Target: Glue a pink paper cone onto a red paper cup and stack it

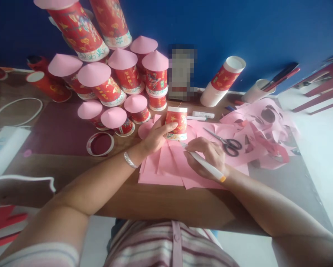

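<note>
My left hand (162, 133) grips a small red paper cup (179, 122) with gold drawings and white bands at top and bottom, resting on or just above pink paper sheets (166, 163). In my right hand (206, 155) is a slim white pen-shaped tool (208, 167) with an orange end. Its pale tip points toward the cup's base; whether it is a pen or a knife I cannot tell. Black-handled scissors (229, 145) lie on the pink paper, right of my right hand.
Several red cups with pink cone roofs (95, 76) stand stacked at the back left. Pink paper scraps (266, 126) heap up at right. A white-and-red cup stack (222, 81), pen holder (258, 91), glue stick (202, 115), white ring (100, 144) and power strip (7, 152) are around.
</note>
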Motion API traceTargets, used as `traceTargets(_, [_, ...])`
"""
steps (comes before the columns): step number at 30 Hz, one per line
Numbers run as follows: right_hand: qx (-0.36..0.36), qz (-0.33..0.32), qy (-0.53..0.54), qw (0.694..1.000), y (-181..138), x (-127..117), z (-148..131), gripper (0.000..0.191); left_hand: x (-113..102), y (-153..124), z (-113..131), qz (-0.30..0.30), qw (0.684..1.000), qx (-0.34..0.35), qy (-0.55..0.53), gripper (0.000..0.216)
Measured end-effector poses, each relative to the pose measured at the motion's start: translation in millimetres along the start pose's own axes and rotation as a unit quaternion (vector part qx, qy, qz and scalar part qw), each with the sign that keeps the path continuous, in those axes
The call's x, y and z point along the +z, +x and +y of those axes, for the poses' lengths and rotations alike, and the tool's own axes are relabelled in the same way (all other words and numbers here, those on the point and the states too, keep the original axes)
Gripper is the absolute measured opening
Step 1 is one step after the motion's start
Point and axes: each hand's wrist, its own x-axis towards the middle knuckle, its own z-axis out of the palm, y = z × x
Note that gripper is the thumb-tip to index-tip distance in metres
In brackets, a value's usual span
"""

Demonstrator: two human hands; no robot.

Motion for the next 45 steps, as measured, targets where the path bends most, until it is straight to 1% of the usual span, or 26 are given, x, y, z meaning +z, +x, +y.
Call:
traceTargets(6, [0.004, -0.003, -0.005, 1.000, -1.9, -0.3, -1.2, 0.020, -3.8, -1.0, -5.3, -0.009, 1.000, 0.009, -0.001, 0.025])
traceTargets(17, [0.005, -0.004, -0.015, 1.000, 1.3, 1.3, -2.0, 0.019, -5.2, -0.8, -6.9, -0.024, 0.999, 0.016, 0.017, 0.028])
traceTargets(23, [0.011, -0.010, -0.018, 1.000, -1.7, 1.3, -0.7, 0.020, -7.3, -0.4, -8.0, -0.034, 0.999, 0.015, 0.012, 0.026])
traceTargets(31, [0.007, -0.023, -0.028, 0.999, -0.8, 2.5, -1.7, 0.019, -8.5, -0.5, -10.3, -0.025, 0.999, 0.010, 0.033, 0.030])
traceTargets(37, [0.006, -0.031, -0.018, 0.999, -0.9, 1.2, -1.0, 0.019, -10.3, 0.4, -11.7, -0.036, 0.999, 0.012, 0.033, 0.035])
traceTargets(45, [0.000, -0.029, -0.014, 0.999, -0.7, -1.4, 0.2, 0.021, -7.9, 0.0, -8.9, -0.030, 0.999, 0.009, 0.025, 0.033])
